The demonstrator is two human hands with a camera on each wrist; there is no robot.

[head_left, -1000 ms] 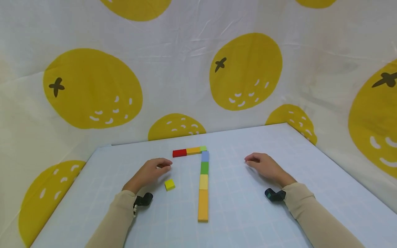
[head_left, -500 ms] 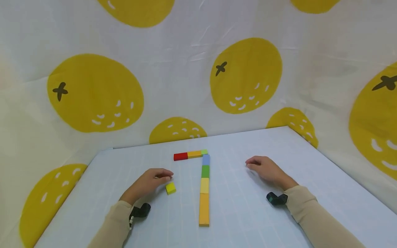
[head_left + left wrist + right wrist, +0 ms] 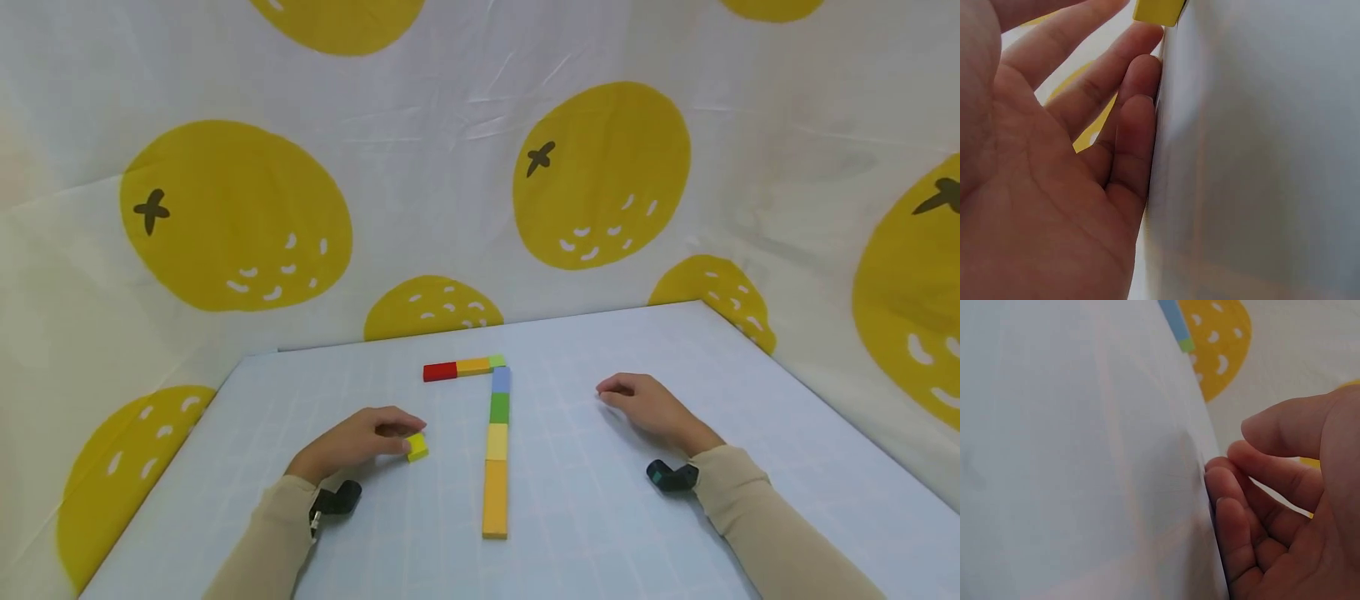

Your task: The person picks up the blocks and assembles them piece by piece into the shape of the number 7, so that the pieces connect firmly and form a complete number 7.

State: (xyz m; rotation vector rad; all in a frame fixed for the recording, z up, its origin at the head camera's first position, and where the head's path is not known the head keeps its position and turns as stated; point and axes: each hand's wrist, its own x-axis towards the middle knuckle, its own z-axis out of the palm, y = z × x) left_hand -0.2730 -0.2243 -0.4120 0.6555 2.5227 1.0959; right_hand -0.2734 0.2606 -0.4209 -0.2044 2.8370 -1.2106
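Note:
My left hand (image 3: pixel 363 440) is at a small yellow block (image 3: pixel 417 447) on the table, its thumb on the near left side and index finger at the far side, pinching it. In the left wrist view the yellow block (image 3: pixel 1159 11) shows at the top edge beside the fingertips; the thumb's tip is out of view there. My right hand (image 3: pixel 652 410) rests on the table at the right, fingers loosely curled, holding nothing. Between the hands runs a row of blocks: blue (image 3: pixel 501 380), green (image 3: pixel 499 408), pale yellow (image 3: pixel 497 442) and a long orange one (image 3: pixel 495 498).
Across the far end of the row lie a red block (image 3: pixel 439 372), an orange block (image 3: pixel 472 367) and a light green block (image 3: pixel 497 361). The table (image 3: pixel 600 517) has a pale cloth. A fruit-print curtain (image 3: pixel 435 192) stands behind it.
My left hand has come down and nearer, then onto the yellow block, with thumb and index finger now at its sides. The right hand and the rows of blocks stay put.

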